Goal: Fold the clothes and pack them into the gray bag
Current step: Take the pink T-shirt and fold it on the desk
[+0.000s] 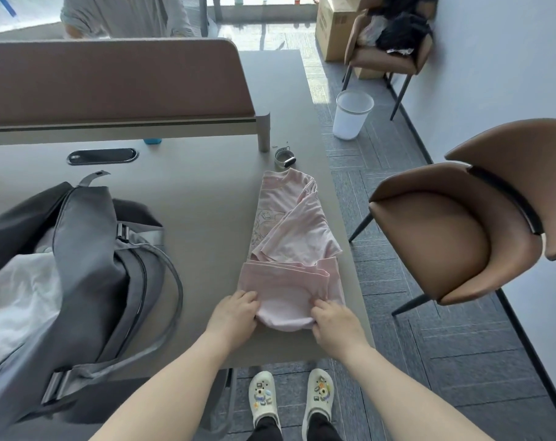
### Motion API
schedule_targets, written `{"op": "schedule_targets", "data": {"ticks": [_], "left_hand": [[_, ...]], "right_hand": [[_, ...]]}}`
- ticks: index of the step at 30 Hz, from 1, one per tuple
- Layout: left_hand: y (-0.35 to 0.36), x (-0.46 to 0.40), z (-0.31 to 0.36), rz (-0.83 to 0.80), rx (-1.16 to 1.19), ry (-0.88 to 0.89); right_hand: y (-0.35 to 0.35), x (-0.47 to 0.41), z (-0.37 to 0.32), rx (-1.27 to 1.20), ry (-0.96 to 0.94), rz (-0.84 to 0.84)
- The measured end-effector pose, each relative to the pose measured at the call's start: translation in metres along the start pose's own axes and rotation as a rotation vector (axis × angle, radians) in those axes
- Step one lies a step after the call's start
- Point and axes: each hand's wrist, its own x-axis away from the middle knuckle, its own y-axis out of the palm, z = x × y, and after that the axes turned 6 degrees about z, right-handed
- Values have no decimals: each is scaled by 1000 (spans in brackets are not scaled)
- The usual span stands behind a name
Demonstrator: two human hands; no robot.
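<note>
Head view | both hands, left hand (235,310) and right hand (332,323), pinch pink shirt (291,249) hem on desk (200,192), mid-fold | gray bag (89,249) open at left, seemingly holding white cloth | packing remains

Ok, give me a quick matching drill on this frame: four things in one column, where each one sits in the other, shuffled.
Things:
1. pink shirt
2. gray bag
3. white bin
4. watch

Places:
A. on the floor beside the table
B. on the table, just beyond the shirt's collar
C. on the table's left side, open, white cloth inside
D. near end gripped by the left hand and right hand

Pairs: 1-D, 2-C, 3-A, 4-B
</note>
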Motion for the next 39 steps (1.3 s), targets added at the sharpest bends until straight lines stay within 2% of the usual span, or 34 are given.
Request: {"op": "schedule_targets", "data": {"ticks": [2, 4, 7, 9, 11, 14, 17, 21, 29, 35, 37, 39], "left_hand": [[-9, -3, 2, -29, 6, -32], [-24, -6, 5, -146, 55, -58], [-47, -7, 9, -418, 331, -123], [-63, -10, 8, -472, 572, -192], [-71, -18, 4, -386, 773, -276], [-78, -37, -3, -148, 931, -448], [-78, -62, -10, 61, 978, -535], [-73, -103, -23, 199, 1023, -666], [-57, -160, -41, 353, 1097, -802], [-52, -188, -52, 455, 1091, -805], [-48, -191, -54, 428, 1059, -810], [-45, -187, -55, 389, 971, -798]], "right_hand": [[-16, -5, 1, -9, 43, -77], [-33, -7, 5, -80, 63, -132], [-55, -10, 14, -235, 89, -233], [-66, -13, 21, -377, 146, -273], [-74, -22, 30, -471, 223, -231], [-84, -45, 42, -460, 283, -114], [-95, -81, 48, -397, 285, -76], [-102, -133, 58, -381, 320, -17], [-76, -200, 70, -353, 355, 52], [-63, -220, 73, -490, 440, 274], [-57, -223, 74, -485, 469, 244], [-51, -219, 73, -354, 490, 128]]}}
